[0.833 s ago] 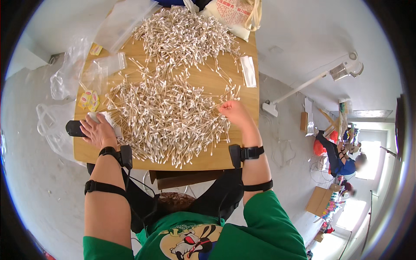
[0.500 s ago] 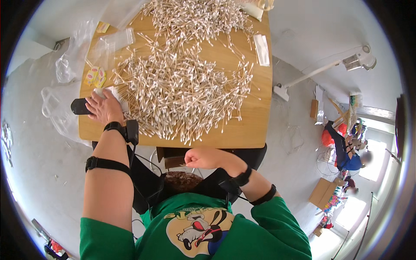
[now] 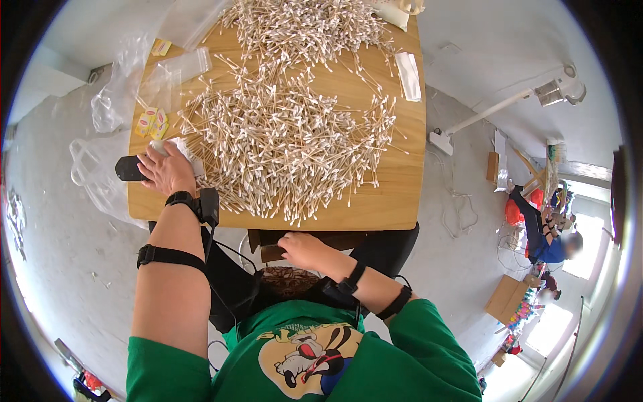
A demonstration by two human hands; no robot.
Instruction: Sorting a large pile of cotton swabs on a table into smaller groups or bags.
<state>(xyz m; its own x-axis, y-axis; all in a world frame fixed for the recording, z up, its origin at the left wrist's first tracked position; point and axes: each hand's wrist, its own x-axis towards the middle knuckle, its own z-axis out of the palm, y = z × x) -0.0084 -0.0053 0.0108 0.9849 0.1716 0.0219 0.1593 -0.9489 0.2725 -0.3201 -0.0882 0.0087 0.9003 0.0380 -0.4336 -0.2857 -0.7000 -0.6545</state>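
Wood tabletop point(image 3: 395, 194), head view: we log cotton swabs point(image 3: 288, 147) heaped from its middle toward the near edge; a second heap point(image 3: 308, 30) at the far end is cut off above. Hands apart. Our left hand point(image 3: 169, 171) lies by the near left corner, fingers spread over a pale item point(image 3: 194, 161), mostly hidden, beside a black object point(image 3: 129, 169); grip, we cannot tell. Our right hand point(image 3: 305, 250) is curled just off the near edge, contents hidden.
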